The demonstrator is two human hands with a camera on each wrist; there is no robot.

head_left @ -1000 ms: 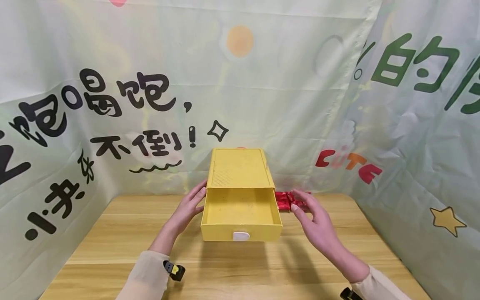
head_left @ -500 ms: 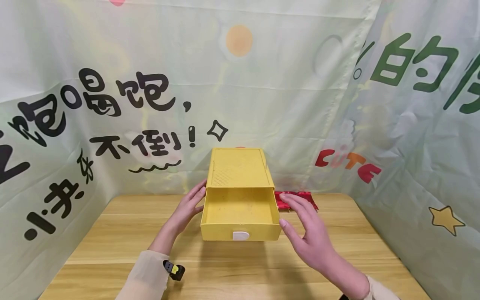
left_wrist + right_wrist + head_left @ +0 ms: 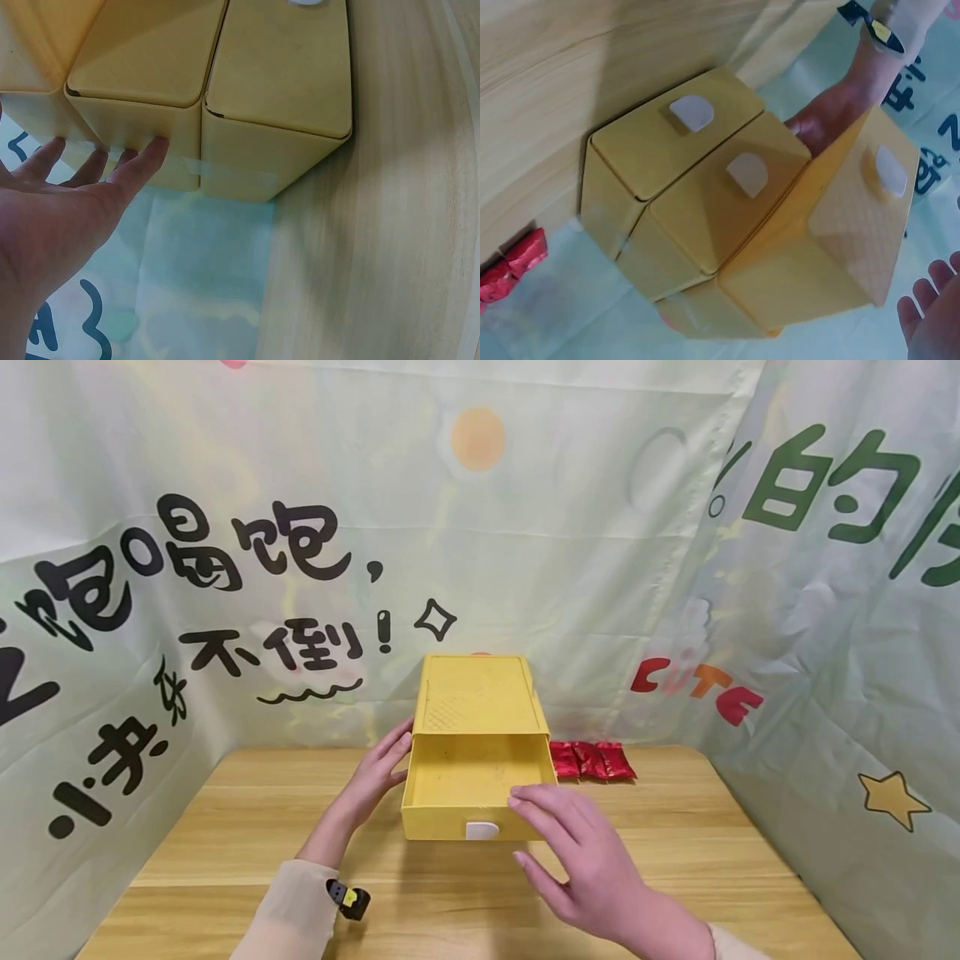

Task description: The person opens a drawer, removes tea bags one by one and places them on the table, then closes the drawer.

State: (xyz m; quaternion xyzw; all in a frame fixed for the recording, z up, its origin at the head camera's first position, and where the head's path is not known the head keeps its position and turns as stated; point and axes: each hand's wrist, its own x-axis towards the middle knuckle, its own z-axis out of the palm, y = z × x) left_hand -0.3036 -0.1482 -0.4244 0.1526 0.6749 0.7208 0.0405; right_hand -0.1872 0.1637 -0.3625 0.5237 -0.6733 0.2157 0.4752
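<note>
Yellow cabinet (image 3: pixel 480 693) stood mid-worktop (image 3: pixel 225 827), near the cloth (image 3: pixel 585 585) behind. Top drawer (image 3: pixel 442 824) was out, white knob (image 3: pixel 482 831) facing the person; the two lower drawers were shut per the wrist views. Left hand (image 3: pixel 375 781) had its fingers extended, tips touching the cabinet's left side. Right hand (image 3: pixel 585 860) was spread, thumb apart from fingers, just off the top drawer's front right corner. Red packets (image 3: pixel 594 762) lay in a row right of the cabinet.
</note>
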